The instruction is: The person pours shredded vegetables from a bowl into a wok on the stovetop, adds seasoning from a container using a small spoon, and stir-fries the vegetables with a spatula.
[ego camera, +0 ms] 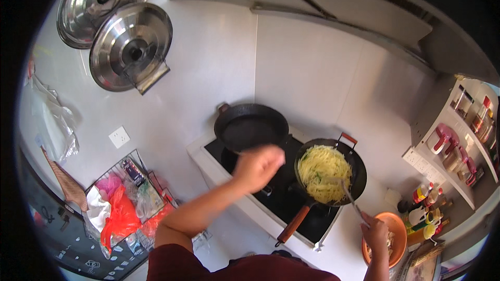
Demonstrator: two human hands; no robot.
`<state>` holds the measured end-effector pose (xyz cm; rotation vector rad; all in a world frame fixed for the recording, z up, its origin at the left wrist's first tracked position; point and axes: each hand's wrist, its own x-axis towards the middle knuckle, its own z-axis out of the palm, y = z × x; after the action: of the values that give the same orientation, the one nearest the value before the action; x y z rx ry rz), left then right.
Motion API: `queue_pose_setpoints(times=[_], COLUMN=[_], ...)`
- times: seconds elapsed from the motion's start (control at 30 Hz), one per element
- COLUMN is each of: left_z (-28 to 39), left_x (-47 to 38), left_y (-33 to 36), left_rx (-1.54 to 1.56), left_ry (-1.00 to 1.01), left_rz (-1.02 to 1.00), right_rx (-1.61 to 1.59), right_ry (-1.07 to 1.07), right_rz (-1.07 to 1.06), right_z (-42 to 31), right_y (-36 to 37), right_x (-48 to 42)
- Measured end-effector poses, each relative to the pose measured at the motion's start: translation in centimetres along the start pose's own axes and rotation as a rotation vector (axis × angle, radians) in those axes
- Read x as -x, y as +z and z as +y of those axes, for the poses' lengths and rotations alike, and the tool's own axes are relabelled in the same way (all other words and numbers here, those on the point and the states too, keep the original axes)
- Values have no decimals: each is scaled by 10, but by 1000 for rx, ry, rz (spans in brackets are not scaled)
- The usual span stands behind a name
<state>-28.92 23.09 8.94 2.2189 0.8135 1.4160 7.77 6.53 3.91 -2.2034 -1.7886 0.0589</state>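
My right hand [375, 229] grips the handle of a metal spatula [353, 202], whose blade rests in pale yellow shredded vegetable [323, 171] with a few green bits. The shreds fill much of a black wok [358, 175] with a wooden handle pointing towards me. My left hand [259, 168] is raised near the front of the stove, blurred and with curled fingers; whether it holds anything cannot be told. Behind it sits a black flat-bottomed pan [250, 125]. An orange bowl [399, 238] with some food pieces stands beside my right hand.
A black glass cooktop [273, 207] lies under both pans, with a range hood [371, 27] above. Bottles [424, 193] and a seasoning shelf [449, 156] are at the right. Steel lids [117, 54] hang on the left wall above a wire basket [134, 156] of plastic bags.
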Motion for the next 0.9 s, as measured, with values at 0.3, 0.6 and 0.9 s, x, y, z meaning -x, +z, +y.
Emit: queue_pose_setpoints(times=[0.3,0.6,0.9], left_z=[-3,5,7], left_x=[144,156,153], left_y=[136,136,130], left_rx=[1264,1455,1510], left_ry=[-1250,-1362,-1274], left_rz=[-311,-389,-355], right_rx=[23,463,-92], right_ry=[-227,-300,-111], right_rz=[-13,-217,-131], right_z=[-29,-3,4], right_y=[55,-49,37], right_x=[-70,-35,-62])
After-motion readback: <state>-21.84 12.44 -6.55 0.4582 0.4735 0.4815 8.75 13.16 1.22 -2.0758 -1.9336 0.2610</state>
